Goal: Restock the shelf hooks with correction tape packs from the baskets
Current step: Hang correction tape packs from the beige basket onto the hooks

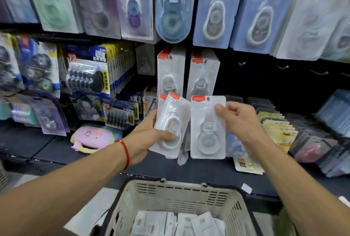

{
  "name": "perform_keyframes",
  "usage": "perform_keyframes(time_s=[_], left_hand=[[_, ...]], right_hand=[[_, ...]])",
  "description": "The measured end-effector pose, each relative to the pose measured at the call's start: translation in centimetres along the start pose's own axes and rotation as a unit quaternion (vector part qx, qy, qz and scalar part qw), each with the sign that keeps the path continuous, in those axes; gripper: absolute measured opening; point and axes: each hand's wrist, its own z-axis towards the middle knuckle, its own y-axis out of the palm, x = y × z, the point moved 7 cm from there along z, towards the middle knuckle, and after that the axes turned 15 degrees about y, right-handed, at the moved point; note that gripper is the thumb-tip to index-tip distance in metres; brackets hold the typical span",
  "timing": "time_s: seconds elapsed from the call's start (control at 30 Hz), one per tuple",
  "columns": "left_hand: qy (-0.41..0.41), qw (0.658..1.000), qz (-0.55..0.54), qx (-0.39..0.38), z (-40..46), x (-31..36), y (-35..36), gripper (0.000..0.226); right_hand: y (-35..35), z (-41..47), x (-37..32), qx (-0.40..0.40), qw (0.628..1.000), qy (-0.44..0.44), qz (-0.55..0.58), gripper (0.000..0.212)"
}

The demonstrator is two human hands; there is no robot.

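The right hand (240, 122) pinches one correction tape pack (208, 127) upright; the left hand (151, 135) grips a small stack (171, 125). Below, the beige basket (181, 190) holds more packs (176, 223). Two hooks' hung packs (186, 72) face the dark shelf (198, 171).

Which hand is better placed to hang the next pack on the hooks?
Probably the right hand: it pinches one single pack upright, hole on top, just below the hanging white packs. The left hand grips a tilted bundle.
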Motion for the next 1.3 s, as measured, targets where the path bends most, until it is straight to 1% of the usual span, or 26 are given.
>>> perform_keyframes(time_s=[0.07, 0.13, 0.2, 0.33, 0.4, 0.47, 0.6, 0.7, 0.83, 0.9, 0.93, 1.0, 1.07, 1.1, 1.17, 1.23, 1.27, 1.3], left_hand=[[0.038, 0.999, 0.02, 0.03, 1.0, 1.1, -0.3, 0.083], [0.07, 0.995, 0.034, 0.058, 1.7, 1.5, -0.7, 0.081], [0.086, 0.992, 0.029, 0.084, 2.2, 1.7, -1.1, 0.077], [0.112, 0.984, 0.027, 0.137, 2.2, 2.3, -2.0, 0.081], [0.125, 0.982, 0.033, 0.136, 2.2, 2.7, -2.2, 0.082], [0.131, 0.981, 0.034, 0.137, 2.3, 2.9, -2.4, 0.079], [0.133, 0.979, 0.027, 0.152, 2.4, 3.0, -2.6, 0.071], [0.132, 0.978, 0.022, 0.159, 2.4, 2.9, -2.7, 0.07], [0.129, 0.977, 0.021, 0.167, 2.3, 2.9, -2.9, 0.072], [0.124, 0.977, 0.018, 0.172, 2.1, 2.8, -3.0, 0.072], [0.122, 0.977, 0.017, 0.173, 2.1, 2.8, -3.1, 0.073], [0.116, 0.978, 0.019, 0.175, 2.1, 2.7, -3.1, 0.073], [0.112, 0.978, 0.019, 0.177, 2.1, 2.5, -3.2, 0.072], [0.111, 0.978, 0.017, 0.177, 2.1, 2.4, -3.3, 0.072], [0.107, 0.978, 0.015, 0.18, 2.1, 2.2, -3.5, 0.073], [0.106, 0.978, 0.013, 0.179, 2.1, 2.1, -3.5, 0.072], [0.106, 0.978, 0.013, 0.179, 2.1, 2.0, -3.5, 0.072], [0.106, 0.978, 0.012, 0.179, 2.1, 2.0, -3.5, 0.072]], right_hand=[[-0.1, 0.6, -1.3, 0.045, 0.998, -0.037, 0.002, 0.03], [0.0, 1.7, -2.7, 0.076, 0.995, -0.066, 0.006, 0.032], [0.2, 3.0, -4.3, 0.097, 0.991, -0.09, 0.002, 0.034], [0.3, 5.9, -7.6, 0.135, 0.984, -0.118, -0.026, 0.039], [0.2, 7.1, -8.1, 0.153, 0.98, -0.121, -0.027, 0.045], [0.3, 8.0, -7.9, 0.164, 0.979, -0.118, -0.03, 0.046], [0.7, 8.7, -7.4, 0.16, 0.98, -0.113, -0.025, 0.049], [0.7, 8.7, -7.5, 0.161, 0.979, -0.12, -0.013, 0.053], [0.2, 8.6, -6.7, 0.2, 0.975, -0.092, 0.001, 0.054], [0.1, 8.7, -6.4, 0.216, 0.972, -0.086, -0.024, 0.056], [0.1, 8.6, -6.4, 0.226, 0.968, -0.092, -0.054, 0.052], [0.1, 8.3, -6.2, 0.268, 0.95, -0.105, -0.125, 0.035], [-0.1, 7.8, -5.9, 0.321, 0.919, -0.135, -0.184, 0.035], [0.1, 7.4, -5.8, 0.331, 0.906, -0.168, -0.204, 0.036], [1.1, 6.6, -6.1, 0.311, 0.875, -0.268, -0.259, 0.03], [2.6, 6.0, -6.0, 0.268, 0.816, -0.374, -0.349, 0.025], [3.4, 5.9, -5.6, 0.239, 0.794, -0.401, -0.39, 0.027], [4.0, 6.2, -4.9, 0.212, 0.781, -0.404, -0.426, 0.034]])
